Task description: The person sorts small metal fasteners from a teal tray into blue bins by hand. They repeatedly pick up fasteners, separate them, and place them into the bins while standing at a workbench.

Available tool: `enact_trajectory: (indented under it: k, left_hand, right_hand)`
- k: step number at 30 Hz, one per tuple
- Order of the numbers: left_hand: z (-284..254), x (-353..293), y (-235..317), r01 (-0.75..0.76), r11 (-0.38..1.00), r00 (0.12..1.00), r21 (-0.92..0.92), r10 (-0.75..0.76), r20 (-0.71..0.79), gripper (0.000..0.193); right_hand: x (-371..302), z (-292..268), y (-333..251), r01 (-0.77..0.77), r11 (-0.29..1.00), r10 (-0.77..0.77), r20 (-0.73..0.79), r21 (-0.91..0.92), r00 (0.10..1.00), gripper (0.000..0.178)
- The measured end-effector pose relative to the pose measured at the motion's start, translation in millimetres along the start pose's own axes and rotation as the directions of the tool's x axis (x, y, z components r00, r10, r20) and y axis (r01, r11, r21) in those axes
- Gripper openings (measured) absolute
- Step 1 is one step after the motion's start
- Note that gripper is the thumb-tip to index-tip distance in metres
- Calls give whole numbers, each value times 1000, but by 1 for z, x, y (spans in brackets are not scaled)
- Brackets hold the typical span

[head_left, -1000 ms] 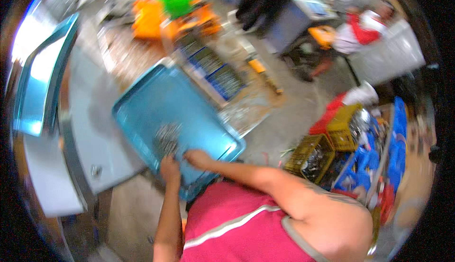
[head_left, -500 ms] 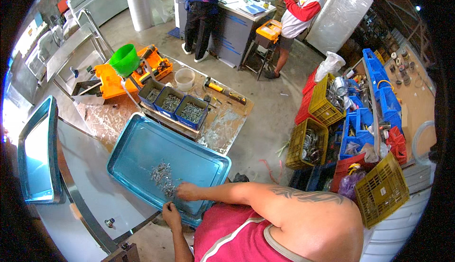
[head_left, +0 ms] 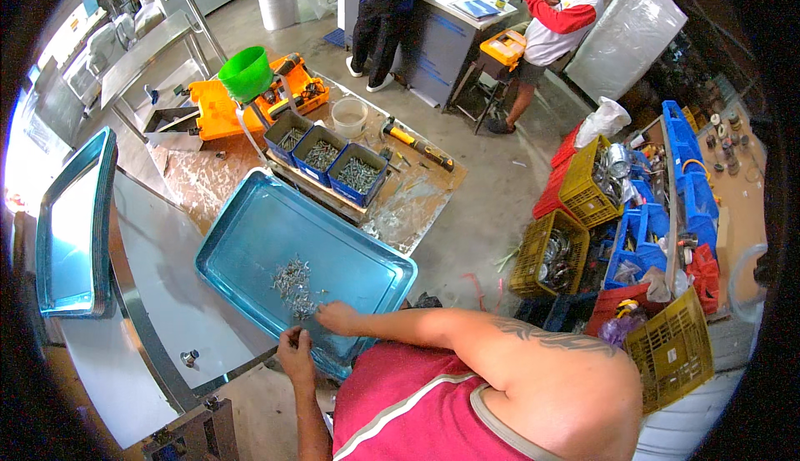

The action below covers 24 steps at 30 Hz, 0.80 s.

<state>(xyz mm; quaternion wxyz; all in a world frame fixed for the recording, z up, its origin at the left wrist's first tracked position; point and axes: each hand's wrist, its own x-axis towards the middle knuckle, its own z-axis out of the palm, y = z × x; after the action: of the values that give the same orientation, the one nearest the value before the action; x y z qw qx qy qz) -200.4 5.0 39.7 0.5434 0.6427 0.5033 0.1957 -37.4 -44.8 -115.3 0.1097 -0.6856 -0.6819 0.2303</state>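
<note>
A blue rectangular tray (head_left: 242, 219) lies tilted across my lap and the work surface. On it is a loose pile of small metal screws (head_left: 293, 288). My right hand (head_left: 337, 318) is over the tray at the pile's near right side, its fingers curled together; anything in them is too small to make out. My left hand (head_left: 295, 351) is at the tray's near edge with thumb and fingers pinched, and what they hold is hidden. Just beyond the tray stand several dark blue bins (head_left: 357, 176) of screws and similar small hardware.
A yellow-and-black tool (head_left: 417, 146), a clear tub (head_left: 349, 116), a green bowl (head_left: 246, 74) and an orange case (head_left: 218, 111) sit on the worktable. Yellow crates (head_left: 550, 253) stand to the right. Blue trays (head_left: 73, 227) are stacked at left. Two people stand at a far desk (head_left: 429, 52).
The view has shifted, so the scene sits slightly to the right and the far part higher. Both hands stay close to the screw pile; my left hand has risen slightly toward the tray edge.
</note>
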Motion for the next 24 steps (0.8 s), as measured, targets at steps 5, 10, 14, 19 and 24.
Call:
enact_trajectory:
  k: [5, 10, 14, 19, 24]
  left_hand:
    - [11, 6, 41, -29, 999, 999, -41, 31, 40, 25]
    - [37, 12, 97, -236, 970, 972, 52, 235, 11, 36]
    - [68, 30, 129, -282, 959, 957, 36, 284, -55, 43]
    - [114, 55, 168, -354, 932, 935, -81, 353, -15, 41]
    - [152, 80, 199, -355, 935, 934, 3, 355, 37, 25]
  right_hand:
    - [-14, -21, 2, 71, 996, -69, -50, 51, 996, 16]
    - [-21, -49, 10, -208, 910, 219, 10, 358, 976, 21]
    - [-43, -66, 53, -252, 641, 305, 61, 725, 950, 29]
    - [-87, -95, 97, -277, 66, 406, 228, 959, 885, 21]
    - [-117, -127, 117, -315, -201, 400, 371, 928, 838, 21]
